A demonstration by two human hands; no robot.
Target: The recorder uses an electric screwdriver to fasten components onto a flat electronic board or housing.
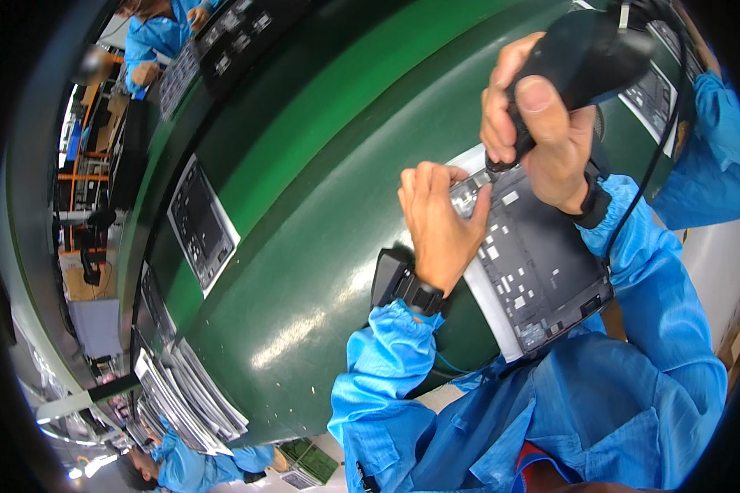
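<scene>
In front of me lies a flat dark-grey panel [543, 246], with white patches and small metallic parts along its edges and a white sheet [496, 316] beneath it. My right hand [543, 123] is closed around a black handheld electric screwdriver [580, 62], its cable hanging past my right forearm. The tool's narrow end points down at the panel's far-left corner. Beside that end, my left hand [444, 218] rests at the corner, thumb apart from the bent fingers, around a small silvery area [466, 195]. Whether its fingertips pinch anything is hard to make out.
Another panel on a white sheet [201, 222] lies on the green bench [321, 246] to the left. A stack of sheeted panels [193, 398] stands at the lower left. More panels [654, 99] lie at the right, beside a blue-sleeved person [719, 156]. Other people sit at far left.
</scene>
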